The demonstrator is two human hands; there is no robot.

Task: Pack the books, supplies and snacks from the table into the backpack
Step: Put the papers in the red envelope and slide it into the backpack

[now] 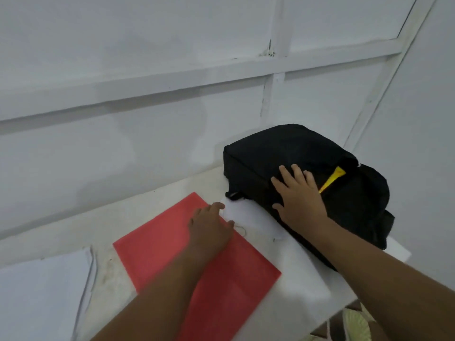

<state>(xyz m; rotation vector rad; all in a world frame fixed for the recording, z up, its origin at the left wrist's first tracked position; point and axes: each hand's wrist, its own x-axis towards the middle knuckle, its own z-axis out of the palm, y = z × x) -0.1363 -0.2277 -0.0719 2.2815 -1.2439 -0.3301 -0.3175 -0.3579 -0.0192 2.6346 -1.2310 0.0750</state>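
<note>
1. White panelled wall, crossed by pale battens, forms the background; below it stands a white table, its top scuffed and faintly stained near the left.
2. Black backpack lies on its side at the far right of the table, close to the wall; a narrow yellow item shows in the gap of its partly open zip; a short black strap loop protrudes from its lower left corner.
3. Right hand rests flat on the backpack's upper face, just left of the yellow item; fingers spread and straight, grasping nothing.
4. Red folder lies flat on the table, left of the backpack and apart from it; its far corner points toward the wall.
5. Left hand lies on the right edge of the red folder, fingers extended and relaxed, tips reaching a white sheet that runs from under the backpack toward the near table edge; whether the fingers pinch anything cannot be told.
6. Stack of white papers occupies the near left of the table, well apart from the folder.
7. Pale shoe appears below the table's near right edge.
</note>
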